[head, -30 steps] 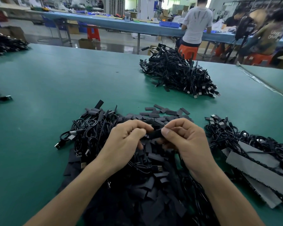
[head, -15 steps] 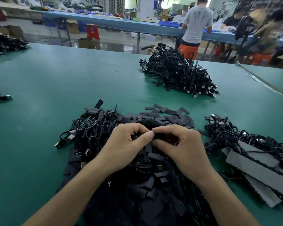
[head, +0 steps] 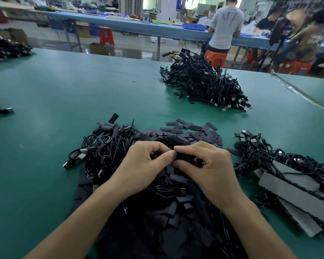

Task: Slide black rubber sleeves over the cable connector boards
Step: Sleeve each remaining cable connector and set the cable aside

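Observation:
My left hand (head: 141,165) and my right hand (head: 211,169) meet fingertip to fingertip above a heap of loose black rubber sleeves (head: 176,212). My right hand's thumb and fingers pinch one black sleeve (head: 184,156), with a bit of green connector board (head: 202,163) showing under the fingers. My left hand pinches the cable end at the sleeve's left mouth; that end is hidden by my fingers. A tangle of black cables (head: 103,150) lies left of my hands.
A big pile of black cables (head: 204,85) lies at the table's far side. Another cable bundle (head: 269,157) sits on the right over grey foam strips (head: 297,199). Small cable heaps (head: 6,49) sit at the far left. People work at a blue bench behind.
My hands have closed together: the gap seen a second ago is gone and the sleeve sits further inside my right hand's fingers.

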The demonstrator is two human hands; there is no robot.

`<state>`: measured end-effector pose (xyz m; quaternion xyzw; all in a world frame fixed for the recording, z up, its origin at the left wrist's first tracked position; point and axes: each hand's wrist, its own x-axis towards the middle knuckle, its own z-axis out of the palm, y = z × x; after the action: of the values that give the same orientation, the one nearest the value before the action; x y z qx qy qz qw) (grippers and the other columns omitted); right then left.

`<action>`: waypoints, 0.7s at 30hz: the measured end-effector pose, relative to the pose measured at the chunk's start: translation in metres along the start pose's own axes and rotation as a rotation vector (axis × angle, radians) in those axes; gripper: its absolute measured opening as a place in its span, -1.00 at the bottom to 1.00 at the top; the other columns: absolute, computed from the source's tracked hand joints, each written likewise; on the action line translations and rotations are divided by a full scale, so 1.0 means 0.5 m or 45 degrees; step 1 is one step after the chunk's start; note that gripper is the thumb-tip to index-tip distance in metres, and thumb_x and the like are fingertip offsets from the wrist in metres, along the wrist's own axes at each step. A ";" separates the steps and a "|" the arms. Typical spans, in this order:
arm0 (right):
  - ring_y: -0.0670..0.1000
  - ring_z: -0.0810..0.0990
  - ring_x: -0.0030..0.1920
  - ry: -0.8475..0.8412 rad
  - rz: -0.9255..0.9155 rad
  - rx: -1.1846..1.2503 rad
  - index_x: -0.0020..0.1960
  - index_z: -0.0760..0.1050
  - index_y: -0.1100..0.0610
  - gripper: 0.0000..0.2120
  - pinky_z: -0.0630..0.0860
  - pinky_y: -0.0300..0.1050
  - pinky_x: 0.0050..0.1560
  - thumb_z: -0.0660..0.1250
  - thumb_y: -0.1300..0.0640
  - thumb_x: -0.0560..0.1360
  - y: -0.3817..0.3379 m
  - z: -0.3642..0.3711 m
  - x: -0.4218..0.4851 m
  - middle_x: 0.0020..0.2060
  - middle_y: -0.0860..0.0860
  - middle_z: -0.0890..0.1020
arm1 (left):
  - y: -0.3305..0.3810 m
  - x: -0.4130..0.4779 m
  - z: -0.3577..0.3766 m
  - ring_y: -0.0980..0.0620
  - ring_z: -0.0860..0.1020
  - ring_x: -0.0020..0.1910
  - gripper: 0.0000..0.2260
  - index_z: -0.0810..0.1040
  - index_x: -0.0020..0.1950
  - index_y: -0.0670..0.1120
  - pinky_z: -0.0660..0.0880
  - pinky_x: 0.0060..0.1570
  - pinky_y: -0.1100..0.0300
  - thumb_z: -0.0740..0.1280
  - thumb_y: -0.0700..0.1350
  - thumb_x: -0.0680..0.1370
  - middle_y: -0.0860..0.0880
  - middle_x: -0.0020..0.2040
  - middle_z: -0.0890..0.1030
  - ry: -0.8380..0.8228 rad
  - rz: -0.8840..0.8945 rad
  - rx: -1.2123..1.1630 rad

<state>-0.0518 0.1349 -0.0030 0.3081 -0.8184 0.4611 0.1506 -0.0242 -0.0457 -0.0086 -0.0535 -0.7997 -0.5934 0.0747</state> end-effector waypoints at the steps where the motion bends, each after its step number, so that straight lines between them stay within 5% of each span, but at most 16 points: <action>1: -0.18 0.64 -0.07 0.003 -0.015 -0.007 0.08 0.69 0.04 -0.71 0.48 -0.41 -0.07 0.56 0.13 0.37 0.001 0.000 -0.001 -0.11 -0.13 0.68 | 0.001 0.000 0.001 0.00 0.43 -0.39 -0.85 0.66 -0.21 0.01 0.33 -0.32 0.09 0.41 -0.07 0.57 -0.29 -0.36 0.56 0.000 -0.001 0.000; 11: -0.16 0.65 -0.08 0.031 -0.061 -0.034 0.08 0.70 0.09 -0.73 0.56 -0.31 -0.05 0.52 0.10 0.39 0.007 0.003 -0.005 -0.11 -0.10 0.68 | 0.002 -0.001 -0.003 -0.03 0.41 -0.39 -0.89 0.69 -0.19 -0.03 0.33 -0.31 0.04 0.45 -0.07 0.53 -0.37 -0.31 0.56 0.021 -0.009 -0.029; 15: -0.16 0.64 -0.11 -0.009 -0.024 -0.075 0.03 0.71 0.04 -0.81 0.54 -0.29 -0.06 0.55 0.11 0.41 0.008 0.004 -0.004 -0.15 -0.14 0.68 | -0.001 0.000 -0.004 0.02 0.49 -0.42 -0.89 0.69 -0.19 0.01 0.43 -0.35 0.07 0.45 -0.11 0.53 -0.16 -0.39 0.60 0.099 -0.013 0.010; 17: -0.18 0.61 -0.10 -0.146 0.078 -0.204 0.01 0.71 -0.03 -0.84 0.55 -0.21 -0.03 0.53 0.03 0.42 0.012 -0.004 -0.001 -0.15 -0.17 0.66 | -0.007 0.005 -0.006 0.13 0.54 -0.44 -0.83 0.70 -0.13 0.06 0.49 -0.39 0.20 0.38 -0.18 0.57 0.02 -0.40 0.63 0.228 -0.054 0.041; 21: -0.09 0.54 0.01 -0.481 0.195 -0.654 0.06 0.62 -0.09 -0.71 0.49 -0.11 0.05 0.34 -0.22 0.46 0.013 0.006 -0.010 -0.08 -0.17 0.59 | -0.009 0.009 -0.010 0.16 0.61 -0.39 -0.64 0.65 0.03 0.14 0.49 -0.42 0.34 0.23 -0.31 0.64 0.02 -0.17 0.68 0.345 -0.094 -0.090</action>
<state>-0.0519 0.1368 -0.0114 0.2777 -0.9422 0.1843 0.0338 -0.0292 -0.0517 -0.0108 0.0539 -0.7624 -0.6252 0.1582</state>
